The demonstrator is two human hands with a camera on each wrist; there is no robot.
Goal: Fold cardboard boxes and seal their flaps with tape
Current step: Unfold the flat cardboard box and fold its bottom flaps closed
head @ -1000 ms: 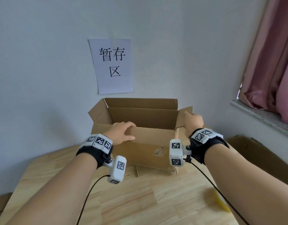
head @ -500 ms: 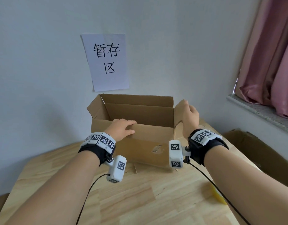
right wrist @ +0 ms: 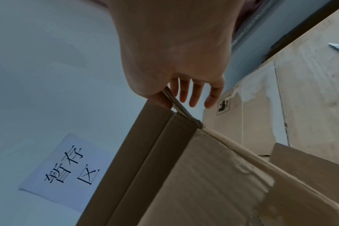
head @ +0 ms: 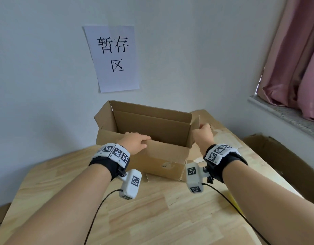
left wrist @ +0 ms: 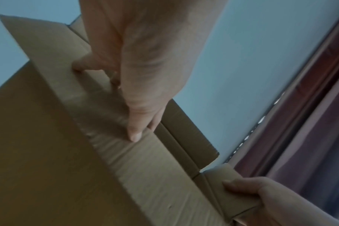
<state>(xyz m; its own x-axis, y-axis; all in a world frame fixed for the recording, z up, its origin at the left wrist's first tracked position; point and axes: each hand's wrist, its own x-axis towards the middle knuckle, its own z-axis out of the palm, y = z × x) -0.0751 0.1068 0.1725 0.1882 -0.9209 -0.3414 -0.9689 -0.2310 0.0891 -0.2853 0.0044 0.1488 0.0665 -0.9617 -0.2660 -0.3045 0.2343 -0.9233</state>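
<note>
From the head view, the open box (head: 145, 138) sits far on the table (head: 152, 209), left hand (head: 135, 143) curled over its near flap. The wrist views show the right hand (right wrist: 176, 64) pinching the right flap (left wrist: 228, 189), thumb inside, other fingers spread. It looks light and bendy; best held at flap edges.

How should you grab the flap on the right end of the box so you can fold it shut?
Pinch the right flap near its free top edge, coming from the outer right side. It stands upright and hinges at the box rim, so a grip far from the crease probably swings it inward most easily. The right hand already holds it there, thumb inside, fingers outside.
</note>
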